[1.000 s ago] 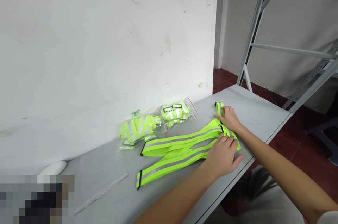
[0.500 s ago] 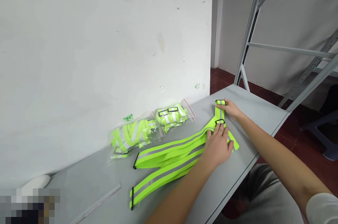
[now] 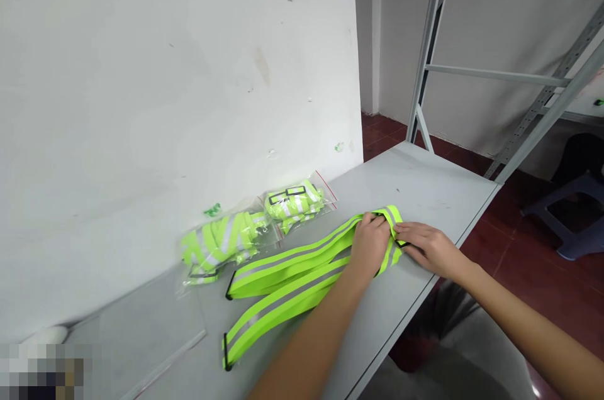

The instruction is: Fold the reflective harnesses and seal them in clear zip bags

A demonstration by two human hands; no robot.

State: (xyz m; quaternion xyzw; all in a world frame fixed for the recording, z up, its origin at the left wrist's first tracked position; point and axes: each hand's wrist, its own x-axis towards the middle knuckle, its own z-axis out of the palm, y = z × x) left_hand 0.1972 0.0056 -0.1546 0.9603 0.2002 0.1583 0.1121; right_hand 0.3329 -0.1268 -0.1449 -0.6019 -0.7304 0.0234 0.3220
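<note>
A neon-yellow reflective strap harness (image 3: 287, 305) with grey stripes lies across the grey tabletop, two loops spread to the left. Black slide buckles sit at their ends, one on the upper loop (image 3: 230, 285) and one on the lower loop (image 3: 226, 351). My left hand (image 3: 370, 246) has its fingers curled over the gathered straps at the right part of the harness. My right hand (image 3: 431, 250) pinches the folded-over short strap near a black buckle (image 3: 402, 244), which its fingers partly cover.
Two clear zip bags with folded neon straps, a left bag (image 3: 221, 243) and a right bag (image 3: 295, 202), lie against the white wall (image 3: 189, 104). A flat clear plastic bag (image 3: 141, 324) is at the left. Beyond the table stand a metal rack (image 3: 427, 41) and a blue stool (image 3: 566, 217).
The short strap, upright on the table before, is now folded back toward me. My right hand came nearer with it, and my left hand's fingers went from flat to curled.
</note>
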